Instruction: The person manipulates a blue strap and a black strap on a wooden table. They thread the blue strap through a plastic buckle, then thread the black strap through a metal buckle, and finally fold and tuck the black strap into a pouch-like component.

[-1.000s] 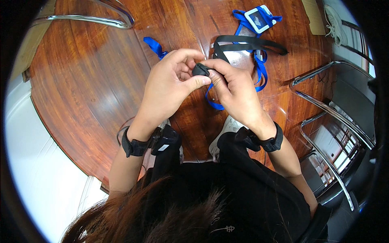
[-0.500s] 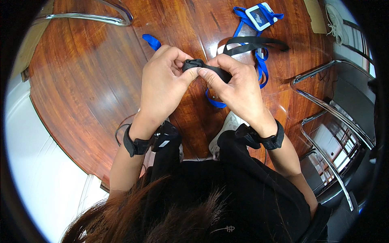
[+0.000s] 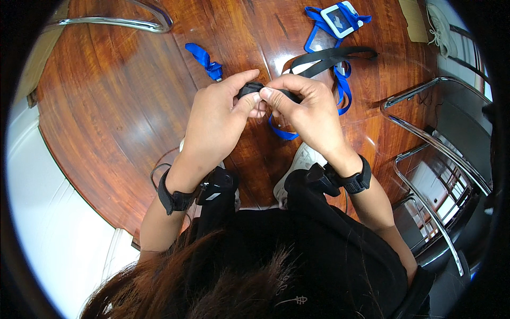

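Note:
Both hands meet over a black strap (image 3: 340,53), whose far part loops away to the right across the glossy brown wood surface (image 3: 122,111). Its end is gathered into a small dark bundle (image 3: 248,89). My left hand (image 3: 213,121) grips this bundle with the thumb, while its index finger reaches out along the far side. Thumb and fingers of my right hand (image 3: 314,110) pinch the strap just beside it. What the left fingertips do underneath is partly hidden. A knotted blue ribbon (image 3: 202,57) lies beyond my left hand.
A white-framed badge holder (image 3: 339,22) wrapped in blue ribbon lies far right, and a blue lanyard (image 3: 345,98) curves beside my right hand. Metal-framed chairs (image 3: 419,130) stand at the right. A chrome tube (image 3: 117,22) crosses the far left. White shoes (image 3: 303,162) are below my hands.
My left hand has shifted slightly down and its index finger has straightened, uncovering more of the knotted blue ribbon. My right hand keeps its pinch on the strap.

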`<state>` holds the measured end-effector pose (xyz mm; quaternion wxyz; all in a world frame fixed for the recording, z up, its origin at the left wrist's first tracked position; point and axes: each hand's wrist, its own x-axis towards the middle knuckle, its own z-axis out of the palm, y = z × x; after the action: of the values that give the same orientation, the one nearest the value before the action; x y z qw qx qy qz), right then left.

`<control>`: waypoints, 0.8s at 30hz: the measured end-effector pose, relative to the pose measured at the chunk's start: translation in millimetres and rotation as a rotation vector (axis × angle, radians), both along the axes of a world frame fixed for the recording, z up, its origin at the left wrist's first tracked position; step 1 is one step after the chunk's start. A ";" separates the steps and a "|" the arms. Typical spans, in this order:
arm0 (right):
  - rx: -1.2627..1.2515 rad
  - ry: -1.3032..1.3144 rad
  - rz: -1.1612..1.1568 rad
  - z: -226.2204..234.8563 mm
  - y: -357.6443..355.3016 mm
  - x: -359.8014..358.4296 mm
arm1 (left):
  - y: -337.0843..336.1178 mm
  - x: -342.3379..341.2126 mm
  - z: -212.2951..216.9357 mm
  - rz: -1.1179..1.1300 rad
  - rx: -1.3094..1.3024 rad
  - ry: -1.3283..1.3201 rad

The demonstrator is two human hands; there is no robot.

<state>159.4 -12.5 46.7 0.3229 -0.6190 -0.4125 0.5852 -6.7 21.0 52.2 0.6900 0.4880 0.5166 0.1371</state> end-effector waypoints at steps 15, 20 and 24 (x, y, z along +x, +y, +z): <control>0.085 -0.229 0.013 3.1 6.2 3.7 | 9.1 -4.9 -0.9 0.162 -0.176 -0.271; 0.130 -0.330 -0.018 5.1 3.7 1.3 | 1.2 1.4 -5.8 0.199 -0.147 -0.278; 0.205 -0.385 -0.046 4.5 2.8 -3.2 | -1.2 2.8 -7.6 0.214 -0.147 -0.293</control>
<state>156.2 -9.7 51.2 0.3127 -0.6923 -0.5099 0.4037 -3.9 19.8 44.6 0.7732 0.3533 0.4682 0.2412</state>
